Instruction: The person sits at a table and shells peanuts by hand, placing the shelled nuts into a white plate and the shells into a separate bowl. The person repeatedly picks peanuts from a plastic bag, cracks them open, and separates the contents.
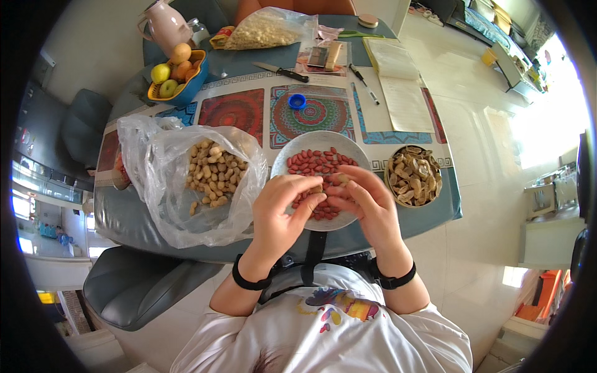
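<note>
Above a pale round plate [282, 161] of red-skinned peanut kernels [317, 161], both hands are raised close together. My left hand [282, 210] pinches a small piece of peanut shell [316, 189] between thumb and forefinger. Another piece of shell [343, 178] is between the fingers of my right hand [375, 205], which look slightly blurred. To the left, a clear plastic bag [163, 186] lies spread wide around unshelled peanuts [217, 172]. A round container full of emptied peanut shells [414, 177] stands right of the plate.
Beyond the plate are a blue bottle cap [296, 101], a knife [282, 72], a pen [364, 84] and an open notebook [401, 88]. A fruit basket [193, 84], a pink jug [165, 28] and a bag of pale pieces [266, 30] stand farther back. A chair [135, 289] is at the left.
</note>
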Demonstrator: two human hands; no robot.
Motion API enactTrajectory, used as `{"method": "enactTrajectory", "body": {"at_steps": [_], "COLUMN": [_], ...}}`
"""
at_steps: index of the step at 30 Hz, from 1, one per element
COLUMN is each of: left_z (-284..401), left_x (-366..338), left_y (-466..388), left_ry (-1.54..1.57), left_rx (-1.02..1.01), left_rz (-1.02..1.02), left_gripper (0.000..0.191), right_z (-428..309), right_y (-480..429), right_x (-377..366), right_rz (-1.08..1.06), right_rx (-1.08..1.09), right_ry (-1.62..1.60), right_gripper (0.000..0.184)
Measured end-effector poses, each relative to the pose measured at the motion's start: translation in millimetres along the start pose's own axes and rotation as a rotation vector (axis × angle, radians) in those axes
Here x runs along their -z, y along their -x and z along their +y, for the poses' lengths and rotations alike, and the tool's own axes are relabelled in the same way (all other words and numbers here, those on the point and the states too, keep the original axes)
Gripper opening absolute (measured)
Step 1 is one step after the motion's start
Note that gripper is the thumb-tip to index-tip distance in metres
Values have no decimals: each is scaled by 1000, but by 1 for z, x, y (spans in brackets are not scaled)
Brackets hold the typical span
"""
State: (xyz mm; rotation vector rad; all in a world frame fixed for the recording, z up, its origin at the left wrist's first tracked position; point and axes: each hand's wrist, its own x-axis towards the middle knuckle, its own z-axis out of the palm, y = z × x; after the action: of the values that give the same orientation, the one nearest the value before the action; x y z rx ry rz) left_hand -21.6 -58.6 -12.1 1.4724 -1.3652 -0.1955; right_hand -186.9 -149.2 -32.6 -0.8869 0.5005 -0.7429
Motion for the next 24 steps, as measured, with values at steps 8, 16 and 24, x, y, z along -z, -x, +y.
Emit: {"method": "enactTrajectory", "body": {"at_steps": [8,16,24], "left_z": [11,17,-36], "left_x": [-10,49,136], "left_y": [4,25,49], "left_ry": [-231,-376,-775], "left_rx": [-149,-91,288], "left_rz": [-117,-13,230], "left_gripper": [37,30,14], "right_z": [-7,-54,-56], "right_y": [9,24,21], "right_x": [-1,22,77], "right_rz": [10,519,477], "right_rx": [-241,838,627], "right_ry": [-235,1471,1713], "right_gripper": [35,23,25]}}
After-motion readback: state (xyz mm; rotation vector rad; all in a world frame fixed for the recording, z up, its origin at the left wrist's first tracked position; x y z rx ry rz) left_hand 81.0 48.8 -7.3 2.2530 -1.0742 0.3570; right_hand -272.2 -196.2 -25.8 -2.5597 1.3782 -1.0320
